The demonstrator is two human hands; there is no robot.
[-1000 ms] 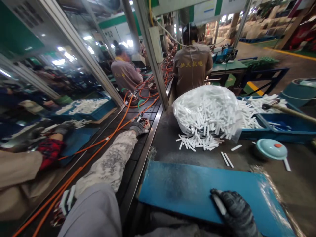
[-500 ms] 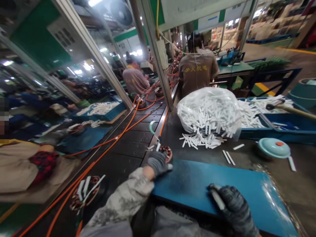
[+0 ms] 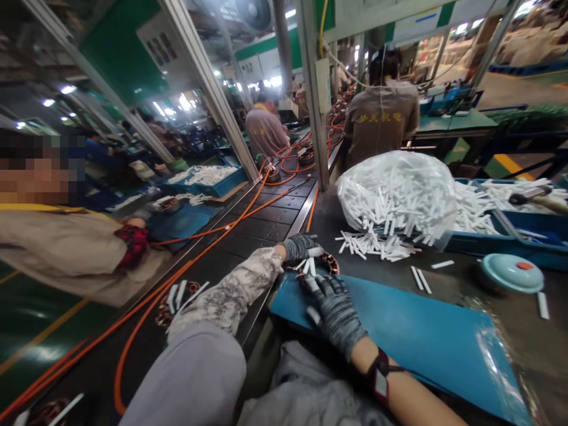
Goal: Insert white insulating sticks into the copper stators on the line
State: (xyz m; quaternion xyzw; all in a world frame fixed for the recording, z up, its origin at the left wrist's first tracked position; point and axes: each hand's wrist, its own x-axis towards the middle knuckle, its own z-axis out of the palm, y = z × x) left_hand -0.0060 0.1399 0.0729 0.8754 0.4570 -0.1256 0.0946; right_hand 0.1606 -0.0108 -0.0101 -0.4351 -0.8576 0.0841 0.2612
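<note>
A ring-shaped motor stator (image 3: 330, 264) with copper windings rests at the far left end of a blue mat (image 3: 399, 319). White sleeves (image 3: 312, 267) stick up at its left side, between my gloved hands. From behind and left, my left hand (image 3: 302, 247) curls its fingers over the stator. My right hand (image 3: 335, 310), in a grey striped glove, reaches in from the front, its fingers bent against the stator's near side by the sleeves. Its pale-tipped thumb stays apart from the fingers. Both hands' fingertips are partly hidden.
A clear bag (image 3: 394, 195) of white sleeves spills onto the bench beside blue bins (image 3: 470, 241). A lidded turquoise bowl (image 3: 511, 273) stands right. Orange hoses (image 3: 186, 269) cross the conveyor, where another stator (image 3: 191, 290) lies. A co-worker (image 3: 89, 248) sits left; others work ahead.
My right hand has moved left and forward from over the mat to the stator. My left hand has shifted its hold on the stator. The view has swung left.
</note>
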